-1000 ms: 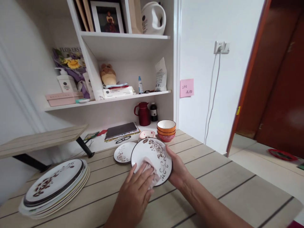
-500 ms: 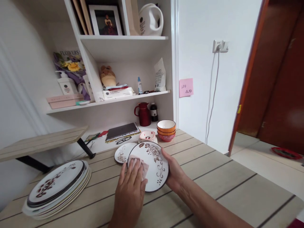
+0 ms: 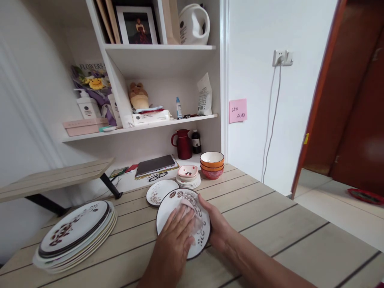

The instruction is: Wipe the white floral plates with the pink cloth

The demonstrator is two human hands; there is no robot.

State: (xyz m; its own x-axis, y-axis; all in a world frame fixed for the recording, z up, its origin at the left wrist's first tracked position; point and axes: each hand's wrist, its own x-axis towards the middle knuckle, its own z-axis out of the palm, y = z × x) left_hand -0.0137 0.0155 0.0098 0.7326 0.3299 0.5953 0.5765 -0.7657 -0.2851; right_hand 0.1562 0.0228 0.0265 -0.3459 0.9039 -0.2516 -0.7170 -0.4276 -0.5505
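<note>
A white plate (image 3: pixel 168 212) with a dark rim and brown flower print is tilted up above the table. My right hand (image 3: pixel 220 224) grips its right edge, thumb on the front and the other fingers hidden behind it. Flat against the plate's face lies my left hand (image 3: pixel 177 238), pressing a pale pink cloth (image 3: pixel 196 222) under its fingers. A similar plate (image 3: pixel 162 190) rests on the table just behind. Beyond it stand a small pink-rimmed dish (image 3: pixel 187 172) on a pile of white saucers (image 3: pixel 192 184) and several stacked bowls (image 3: pixel 212 165), orange above a red one.
A tall stack of plates (image 3: pixel 75 236) stands at the left on the slatted table (image 3: pixel 270 228), beside a low wooden riser (image 3: pixel 60 176). Behind are a laptop (image 3: pixel 156 165), glasses (image 3: pixel 158 176), a red jug (image 3: pixel 183 146) and a dark bottle (image 3: pixel 196 142) beneath the white shelves (image 3: pixel 162 74).
My left hand has slid the cloth across the plate to the right, from its left side onto the printed flowers. The plate has come slightly lower and nearer, uncovering the saucers behind.
</note>
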